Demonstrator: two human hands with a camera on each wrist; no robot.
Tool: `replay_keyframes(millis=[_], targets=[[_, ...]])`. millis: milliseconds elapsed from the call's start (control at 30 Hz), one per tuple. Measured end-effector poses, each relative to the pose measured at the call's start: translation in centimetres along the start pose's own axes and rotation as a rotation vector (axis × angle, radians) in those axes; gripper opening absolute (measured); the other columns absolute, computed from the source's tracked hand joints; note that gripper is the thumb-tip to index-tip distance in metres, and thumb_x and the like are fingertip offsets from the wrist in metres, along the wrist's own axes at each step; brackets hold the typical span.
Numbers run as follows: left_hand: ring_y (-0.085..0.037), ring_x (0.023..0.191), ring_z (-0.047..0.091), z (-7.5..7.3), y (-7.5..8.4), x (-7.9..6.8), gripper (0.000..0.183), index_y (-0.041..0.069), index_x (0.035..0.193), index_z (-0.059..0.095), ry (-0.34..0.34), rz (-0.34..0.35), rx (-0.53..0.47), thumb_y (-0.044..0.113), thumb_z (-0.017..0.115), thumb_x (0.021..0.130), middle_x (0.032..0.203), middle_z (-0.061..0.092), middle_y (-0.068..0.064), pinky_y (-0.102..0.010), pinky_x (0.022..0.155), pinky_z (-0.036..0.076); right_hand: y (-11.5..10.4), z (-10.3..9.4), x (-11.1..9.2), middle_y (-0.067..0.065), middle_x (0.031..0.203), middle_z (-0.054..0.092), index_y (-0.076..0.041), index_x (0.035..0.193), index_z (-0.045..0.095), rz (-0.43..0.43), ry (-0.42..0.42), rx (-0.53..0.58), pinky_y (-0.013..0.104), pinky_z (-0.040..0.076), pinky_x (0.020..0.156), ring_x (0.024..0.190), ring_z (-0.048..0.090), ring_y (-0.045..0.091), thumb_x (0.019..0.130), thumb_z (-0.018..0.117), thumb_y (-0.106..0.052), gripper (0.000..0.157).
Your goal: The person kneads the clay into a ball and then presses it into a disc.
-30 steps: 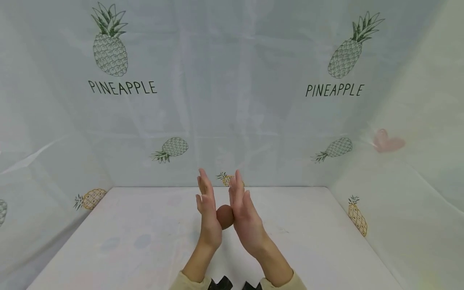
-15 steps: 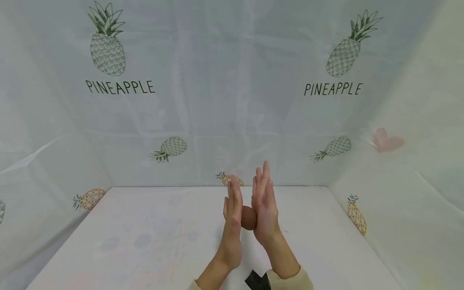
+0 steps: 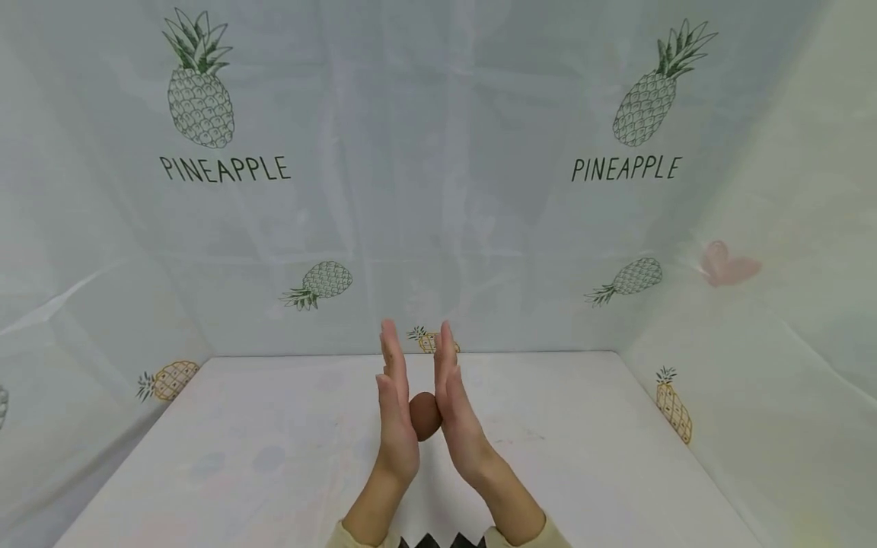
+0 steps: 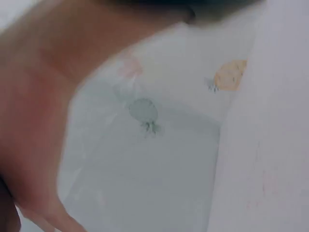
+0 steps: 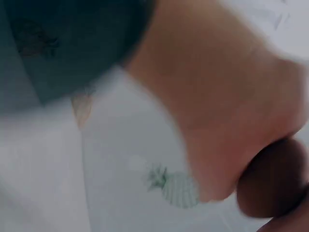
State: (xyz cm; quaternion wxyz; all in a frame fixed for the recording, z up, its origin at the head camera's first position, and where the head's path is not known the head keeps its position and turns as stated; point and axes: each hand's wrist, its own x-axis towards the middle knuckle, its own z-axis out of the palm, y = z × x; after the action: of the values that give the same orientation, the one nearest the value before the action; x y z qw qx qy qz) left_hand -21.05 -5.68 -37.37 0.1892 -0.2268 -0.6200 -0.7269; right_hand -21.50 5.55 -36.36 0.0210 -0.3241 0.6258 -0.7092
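Between my two palms sits a ball of brown modelling clay (image 3: 425, 416), slightly longer than wide and smooth on the side that shows. My left hand (image 3: 396, 415) presses it from the left, its fingers straight and pointing up. From the right, the palm of my right hand (image 3: 462, 422) bears on the same ball, with straight fingers leaning a little inward. Fingertips of the two hands stand apart. In the right wrist view the clay (image 5: 273, 181) is a dark, rounded lump against skin at the lower right. Both hands are raised in front of the white table (image 3: 274, 426).
The table's far edge meets a pale hanging sheet (image 3: 438, 198) printed with pineapples and lettering. More of this sheeting closes in the left side (image 3: 75, 304) and the right side (image 3: 774, 365). Light sleeves (image 3: 524, 533) with dark pieces beside them reach in at the bottom.
Both hands and the clay first shifted right, the left palm sliding back against the right, then returned to the middle. The clay's outline turned from round to blocky to egg-like.
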Motion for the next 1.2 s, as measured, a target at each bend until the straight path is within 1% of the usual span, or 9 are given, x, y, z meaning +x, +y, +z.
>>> replay_keyframes(millis=[133,233,333,567,633,700,867,1033,1200], targets=[[-0.007,0.159,-0.024,-0.6,-0.6,0.3,0.063,0.046,0.167,-0.009,0.007,-0.059,0.011,0.064,-0.001,0.108,0.173,-0.020,0.023,-0.065,0.121,-0.022,-1.3,-0.2,-0.4,-0.013,0.176,-0.016,-0.045,0.166,-0.016,0.005,-0.066,0.075,0.065,-0.021,0.122,0.162,-0.020,0.013,0.110,-0.003,-0.059,0.059],[-0.009,0.160,-0.022,-0.4,-1.2,0.2,0.059,0.046,0.167,-0.011,-0.015,-0.080,0.080,0.057,-0.001,0.109,0.173,-0.020,0.022,-0.064,0.121,-0.023,-2.0,-0.6,-0.5,-0.011,0.176,-0.016,-0.043,0.166,-0.017,-0.016,-0.068,0.096,0.063,-0.023,0.122,0.162,-0.021,0.015,0.110,-0.006,-0.059,0.060],[-0.010,0.161,-0.021,0.2,-1.7,-0.1,0.059,0.039,0.168,-0.011,-0.068,-0.044,0.153,0.050,0.000,0.111,0.175,-0.018,0.018,-0.062,0.120,-0.025,-2.4,-1.4,-0.5,-0.012,0.176,-0.017,-0.041,0.166,-0.020,-0.040,-0.039,0.115,0.060,-0.022,0.123,0.162,-0.020,0.018,0.109,-0.008,-0.058,0.061],[-0.019,0.163,-0.020,2.0,-1.8,-1.3,0.062,0.025,0.170,-0.010,-0.244,0.134,0.192,0.048,-0.003,0.113,0.178,-0.016,0.007,-0.067,0.118,-0.022,-2.3,-3.3,-0.2,-0.008,0.176,-0.017,-0.040,0.167,-0.018,-0.083,0.112,0.167,0.061,-0.018,0.125,0.163,-0.019,0.024,0.110,0.000,-0.060,0.063],[-0.022,0.163,-0.021,2.5,-1.4,-1.7,0.063,0.022,0.170,-0.011,-0.276,0.158,0.184,0.048,-0.004,0.113,0.178,-0.017,0.005,-0.068,0.118,-0.021,-2.0,-3.7,-0.1,-0.008,0.176,-0.017,-0.041,0.167,-0.017,-0.087,0.157,0.159,0.063,-0.018,0.125,0.163,-0.019,0.025,0.110,0.003,-0.060,0.063],[-0.021,0.163,-0.021,2.8,-1.0,-1.9,0.063,0.024,0.170,-0.011,-0.292,0.145,0.151,0.048,-0.003,0.113,0.178,-0.018,0.007,-0.070,0.118,-0.019,-1.6,-4.0,0.1,-0.009,0.176,-0.015,-0.042,0.168,-0.015,-0.084,0.197,0.139,0.063,-0.018,0.124,0.163,-0.019,0.023,0.111,0.005,-0.060,0.063],[-0.016,0.161,-0.025,2.8,-0.1,-2.1,0.061,0.027,0.170,-0.011,-0.287,0.083,0.030,0.045,-0.002,0.113,0.177,-0.018,0.012,-0.073,0.118,-0.019,-0.3,-4.0,0.5,-0.012,0.177,-0.010,-0.043,0.169,-0.011,-0.026,0.223,0.078,0.066,-0.017,0.123,0.164,-0.015,0.019,0.112,0.007,-0.059,0.062],[-0.014,0.161,-0.024,1.8,0.1,-1.6,0.063,0.028,0.170,-0.011,-0.241,0.074,0.035,0.051,-0.005,0.111,0.177,-0.020,0.010,-0.072,0.118,-0.020,0.6,-3.1,0.6,-0.015,0.176,-0.012,-0.042,0.169,-0.011,0.047,0.123,0.017,0.065,-0.016,0.125,0.163,-0.015,0.013,0.112,0.005,-0.059,0.061],[-0.009,0.161,-0.024,0.6,0.2,-0.7,0.065,0.034,0.169,-0.013,-0.180,0.027,0.053,0.057,-0.006,0.109,0.176,-0.021,0.012,-0.067,0.119,-0.025,0.2,-2.0,0.4,-0.020,0.174,-0.015,-0.045,0.167,-0.013,0.074,0.012,-0.016,0.062,-0.017,0.125,0.161,-0.017,0.006,0.112,0.001,-0.056,0.058]])
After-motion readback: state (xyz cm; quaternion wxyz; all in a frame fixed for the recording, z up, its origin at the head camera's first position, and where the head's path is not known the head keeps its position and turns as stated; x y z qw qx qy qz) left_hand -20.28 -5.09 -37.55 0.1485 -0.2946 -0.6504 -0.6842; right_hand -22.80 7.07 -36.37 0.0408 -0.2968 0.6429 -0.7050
